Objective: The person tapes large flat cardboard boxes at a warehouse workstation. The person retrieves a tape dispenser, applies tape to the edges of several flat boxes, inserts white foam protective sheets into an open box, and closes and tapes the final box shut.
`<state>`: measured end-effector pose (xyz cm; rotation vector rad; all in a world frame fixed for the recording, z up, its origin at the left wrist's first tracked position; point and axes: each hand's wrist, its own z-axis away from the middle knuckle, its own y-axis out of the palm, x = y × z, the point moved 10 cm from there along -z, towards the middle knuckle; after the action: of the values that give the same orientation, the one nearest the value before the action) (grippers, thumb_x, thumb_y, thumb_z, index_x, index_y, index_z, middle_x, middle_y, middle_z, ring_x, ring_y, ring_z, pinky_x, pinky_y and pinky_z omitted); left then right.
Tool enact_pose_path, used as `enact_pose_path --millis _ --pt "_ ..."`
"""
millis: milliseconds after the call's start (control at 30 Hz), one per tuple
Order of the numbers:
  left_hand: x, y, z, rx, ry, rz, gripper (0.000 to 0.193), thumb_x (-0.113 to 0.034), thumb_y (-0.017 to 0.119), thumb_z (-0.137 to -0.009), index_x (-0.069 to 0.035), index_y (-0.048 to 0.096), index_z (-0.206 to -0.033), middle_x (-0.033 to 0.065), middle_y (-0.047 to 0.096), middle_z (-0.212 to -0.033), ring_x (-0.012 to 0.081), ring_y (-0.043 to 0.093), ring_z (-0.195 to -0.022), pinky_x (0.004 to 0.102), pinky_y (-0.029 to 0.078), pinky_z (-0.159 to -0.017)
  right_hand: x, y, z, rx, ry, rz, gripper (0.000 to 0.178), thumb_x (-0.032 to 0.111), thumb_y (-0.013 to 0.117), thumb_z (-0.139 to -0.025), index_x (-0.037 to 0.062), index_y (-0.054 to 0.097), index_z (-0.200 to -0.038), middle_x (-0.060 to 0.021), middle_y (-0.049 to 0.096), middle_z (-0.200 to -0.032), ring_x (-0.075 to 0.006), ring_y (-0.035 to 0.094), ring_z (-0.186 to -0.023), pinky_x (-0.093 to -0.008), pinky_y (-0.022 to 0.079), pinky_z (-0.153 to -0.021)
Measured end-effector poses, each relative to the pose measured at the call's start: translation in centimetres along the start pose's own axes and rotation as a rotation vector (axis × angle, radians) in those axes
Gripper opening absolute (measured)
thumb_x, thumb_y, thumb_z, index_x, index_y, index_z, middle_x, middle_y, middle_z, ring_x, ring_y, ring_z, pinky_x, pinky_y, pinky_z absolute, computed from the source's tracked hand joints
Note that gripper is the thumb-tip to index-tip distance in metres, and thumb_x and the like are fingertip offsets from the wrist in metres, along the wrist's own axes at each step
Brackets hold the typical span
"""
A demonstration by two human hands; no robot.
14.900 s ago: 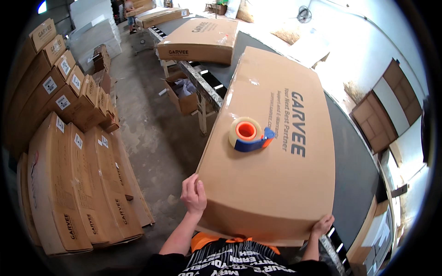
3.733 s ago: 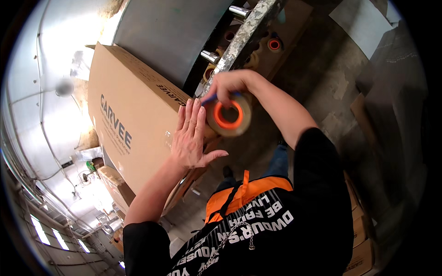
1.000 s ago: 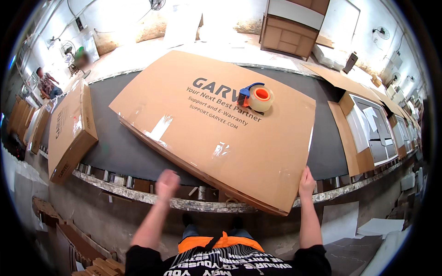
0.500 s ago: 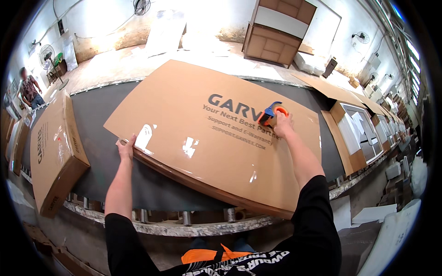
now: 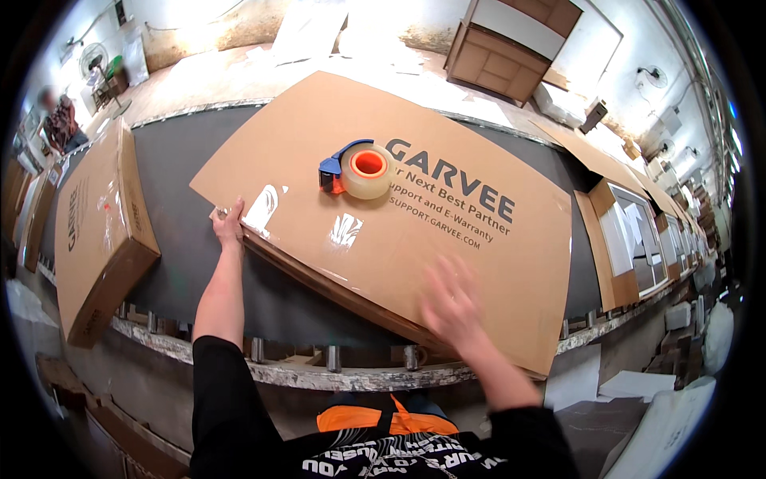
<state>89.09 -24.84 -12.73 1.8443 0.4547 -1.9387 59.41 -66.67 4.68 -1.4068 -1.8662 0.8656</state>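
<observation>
A large flat cardboard box point(image 5: 479, 287) lies at a slant before me, with dark print and strips of shiny clear tape on it. My left hand point(image 5: 229, 223) grips its left corner at the near edge. On the top face, left of the print, rests a tape dispenser point(image 5: 335, 172), blue and orange with a roll of clear tape. My right hand point(image 5: 451, 303) is over the near right part of the box, away from the dispenser. Motion smears its fingers, and no object shows in it.
The box lies on a dark conveyor belt point(image 5: 183, 176) with a worn near rail point(image 5: 311, 377). A closed carton point(image 5: 96, 215) stands at the left, and an open carton with white-framed panels point(image 5: 630, 231) at the right. Far left is a person point(image 5: 62, 124); a cabinet point(image 5: 511, 48) stands behind.
My right hand has let go of the tape dispenser and moved toward the near edge. The dispenser now sits farther left on the box. My left hand stays at the box's corner.
</observation>
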Motion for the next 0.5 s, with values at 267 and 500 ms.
enact_pose_path --millis 267,500 --pt "3.4 -3.5 -3.8 0.145 0.071 -0.073 0.029 -0.021 0.065 -0.088 0.005 0.067 -0.102 0.0114 0.069 -0.096 0.0190 0.066 -0.085 0.0315 0.052 -0.074 -11.1 -7.4 16.3 -0.145 0.498 0.176 0.024 0.019 0.068 -0.073 0.0012 0.069 -0.089 -0.0154 0.067 -0.102 -0.0402 0.061 -0.103 -0.0482 0.051 -0.088" --pt "4.0 -9.7 20.0 0.049 -0.089 0.249 0.046 -0.036 0.051 -0.095 0.003 0.057 -0.119 0.0145 0.061 -0.113 0.0266 0.060 -0.099 0.0407 0.050 -0.085 -28.5 -11.3 19.0 -0.332 0.411 0.064 0.007 0.009 0.063 -0.070 0.0041 0.064 -0.075 -0.0135 0.065 -0.079 -0.0338 0.064 -0.075 -0.0398 0.054 -0.068"
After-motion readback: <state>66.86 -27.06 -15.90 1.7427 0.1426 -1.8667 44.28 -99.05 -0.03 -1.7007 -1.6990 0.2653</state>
